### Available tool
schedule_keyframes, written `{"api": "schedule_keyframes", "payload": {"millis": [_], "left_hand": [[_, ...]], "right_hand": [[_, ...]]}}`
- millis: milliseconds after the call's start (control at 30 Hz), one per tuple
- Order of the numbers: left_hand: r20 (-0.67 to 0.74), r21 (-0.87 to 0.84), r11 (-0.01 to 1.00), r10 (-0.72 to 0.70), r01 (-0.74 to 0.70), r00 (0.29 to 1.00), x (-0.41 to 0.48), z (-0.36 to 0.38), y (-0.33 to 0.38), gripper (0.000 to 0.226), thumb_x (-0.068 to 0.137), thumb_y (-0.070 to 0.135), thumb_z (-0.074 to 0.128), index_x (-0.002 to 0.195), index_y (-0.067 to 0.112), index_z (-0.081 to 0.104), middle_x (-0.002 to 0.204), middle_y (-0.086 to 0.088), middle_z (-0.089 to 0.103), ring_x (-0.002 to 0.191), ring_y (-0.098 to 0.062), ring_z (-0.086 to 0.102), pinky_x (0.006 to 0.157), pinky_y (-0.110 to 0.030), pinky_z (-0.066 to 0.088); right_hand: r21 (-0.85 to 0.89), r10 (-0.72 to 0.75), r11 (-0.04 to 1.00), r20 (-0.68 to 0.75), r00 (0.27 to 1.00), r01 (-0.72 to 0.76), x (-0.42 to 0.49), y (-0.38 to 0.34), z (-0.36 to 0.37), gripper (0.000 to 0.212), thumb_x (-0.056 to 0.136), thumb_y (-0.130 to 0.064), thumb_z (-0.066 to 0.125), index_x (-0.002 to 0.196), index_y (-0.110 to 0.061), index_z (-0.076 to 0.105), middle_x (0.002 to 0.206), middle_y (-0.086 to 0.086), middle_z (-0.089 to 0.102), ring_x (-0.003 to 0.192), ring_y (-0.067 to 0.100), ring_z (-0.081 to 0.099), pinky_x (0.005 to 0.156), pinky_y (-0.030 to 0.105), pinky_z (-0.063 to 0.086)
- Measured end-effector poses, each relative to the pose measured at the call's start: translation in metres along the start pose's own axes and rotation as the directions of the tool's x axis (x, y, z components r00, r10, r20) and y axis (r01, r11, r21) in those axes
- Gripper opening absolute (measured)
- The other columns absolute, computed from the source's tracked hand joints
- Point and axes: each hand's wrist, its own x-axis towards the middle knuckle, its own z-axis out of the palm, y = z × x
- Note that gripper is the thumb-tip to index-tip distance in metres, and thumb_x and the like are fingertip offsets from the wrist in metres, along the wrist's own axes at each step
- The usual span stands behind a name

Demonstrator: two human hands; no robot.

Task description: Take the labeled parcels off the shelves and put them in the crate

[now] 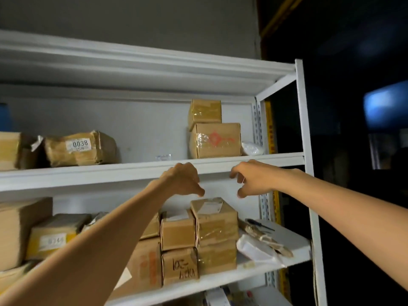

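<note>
Cardboard parcel (215, 219) (label up) lies below left hand (181, 180) and right hand (254, 177).

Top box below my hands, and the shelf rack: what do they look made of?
Top box: brown cardboard, matte, with slightly dented edges; glossy clear tape wraps it, and a white paper label sits on top. Shelf rack: probably painted metal, smooth white, with punched holes in its uprights.
</note>
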Motion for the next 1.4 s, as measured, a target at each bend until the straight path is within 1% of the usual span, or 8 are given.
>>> {"api": "schedule_keyframes", "payload": {"millis": [233, 600, 767, 833, 967, 1100, 1233, 1400], "left_hand": [[-0.043, -0.009, 1.000, 0.018, -0.018, 0.999, 0.034, -0.045, -0.014, 0.040, 0.072, 0.039, 0.078, 0.105, 0.022, 0.066, 0.098, 0.003, 0.063, 0.098, -0.021, 0.060, 0.090, -0.036, 0.052], [-0.249, 0.007, 1.000, -0.023, 0.025, 0.968, 0.105, -0.084, -0.042, 0.045, 0.074, 0.045, 0.076, 0.108, 0.018, 0.067, 0.105, -0.002, 0.066, 0.099, -0.024, 0.060, 0.092, -0.040, 0.051], [-0.256, -0.172, 0.985, -0.057, 0.013, 0.965, 0.130, -0.090, -0.042, 0.035, 0.075, 0.034, 0.079, 0.102, 0.014, 0.070, 0.078, 0.002, 0.066, 0.079, -0.014, 0.065, 0.069, -0.027, 0.050], [-0.277, -0.222, 0.975, -0.075, 0.012, 0.958, 0.142, -0.090, -0.043, 0.033, 0.076, 0.032, 0.078, 0.101, 0.011, 0.070, 0.084, 0.000, 0.068, 0.078, -0.012, 0.066, 0.063, -0.025, 0.050], [-0.281, -0.260, 0.965, -0.088, 0.013, 0.955, 0.164, -0.084, -0.043, 0.036, 0.078, 0.034, 0.077, 0.102, 0.009, 0.069, 0.096, -0.008, 0.071, 0.089, -0.020, 0.068, 0.076, -0.032, 0.054], [-0.316, -0.257, 0.966, -0.098, 0.014, 0.944, 0.187, -0.078, -0.040, 0.041, 0.078, 0.040, 0.075, 0.104, 0.010, 0.068, 0.100, -0.011, 0.070, 0.096, -0.025, 0.065, 0.084, -0.037, 0.055], [-0.433, -0.248, 0.968, -0.082, -0.031, 0.897, 0.210, -0.077, -0.036, 0.057, 0.079, 0.052, 0.070, 0.120, 0.014, 0.061, 0.110, -0.010, 0.064, 0.100, -0.026, 0.058, 0.079, -0.033, 0.045], [-0.458, -0.479, 0.863, -0.089, -0.161, 0.884, 0.232, -0.077, -0.030, 0.079, 0.083, 0.047, 0.069, 0.147, 0.018, 0.034, 0.131, -0.013, 0.057, 0.118, -0.031, 0.056, 0.100, -0.046, 0.047]], "right_hand": [[-0.033, -0.021, 0.999, -0.111, 0.994, 0.018, 0.033, -0.016, -0.031, 0.062, 0.077, -0.028, 0.076, 0.133, -0.021, 0.050, 0.109, -0.006, 0.054, 0.100, 0.016, 0.053, 0.074, 0.026, 0.048], [-0.164, -0.008, 0.986, -0.261, 0.965, -0.036, 0.100, 0.018, -0.081, 0.061, 0.077, -0.027, 0.074, 0.133, -0.019, 0.050, 0.119, 0.003, 0.054, 0.101, 0.022, 0.057, 0.083, 0.037, 0.053], [-0.156, -0.085, 0.987, -0.348, 0.934, 0.031, 0.130, 0.032, -0.094, 0.049, 0.077, -0.024, 0.073, 0.123, -0.015, 0.056, 0.106, 0.012, 0.067, 0.094, 0.027, 0.064, 0.082, 0.048, 0.055], [-0.186, -0.096, 0.982, -0.368, 0.925, 0.028, 0.144, 0.040, -0.098, 0.054, 0.079, -0.025, 0.073, 0.128, -0.014, 0.053, 0.109, 0.013, 0.065, 0.098, 0.029, 0.063, 0.085, 0.048, 0.054], [-0.096, -0.069, 0.995, -0.459, 0.886, 0.028, 0.167, 0.056, -0.103, 0.056, 0.080, -0.032, 0.075, 0.128, -0.010, 0.054, 0.120, 0.011, 0.059, 0.104, 0.029, 0.059, 0.086, 0.039, 0.052], [-0.075, -0.042, 0.997, -0.508, 0.861, 0.004, 0.186, 0.064, -0.092, 0.059, 0.080, -0.030, 0.074, 0.121, 0.007, 0.055, 0.120, 0.029, 0.058, 0.107, 0.043, 0.056, 0.088, 0.053, 0.050], [0.001, 0.003, 1.000, -0.547, 0.837, -0.003, 0.204, 0.070, -0.091, 0.063, 0.076, -0.034, 0.077, 0.121, 0.003, 0.055, 0.117, 0.025, 0.060, 0.104, 0.036, 0.059, 0.089, 0.051, 0.050], [0.197, 0.060, 0.979, -0.546, 0.836, 0.058, 0.230, 0.067, -0.093, 0.072, 0.075, -0.026, 0.076, 0.136, -0.008, 0.042, 0.115, 0.012, 0.059, 0.092, 0.022, 0.060, 0.081, 0.041, 0.053]]}}
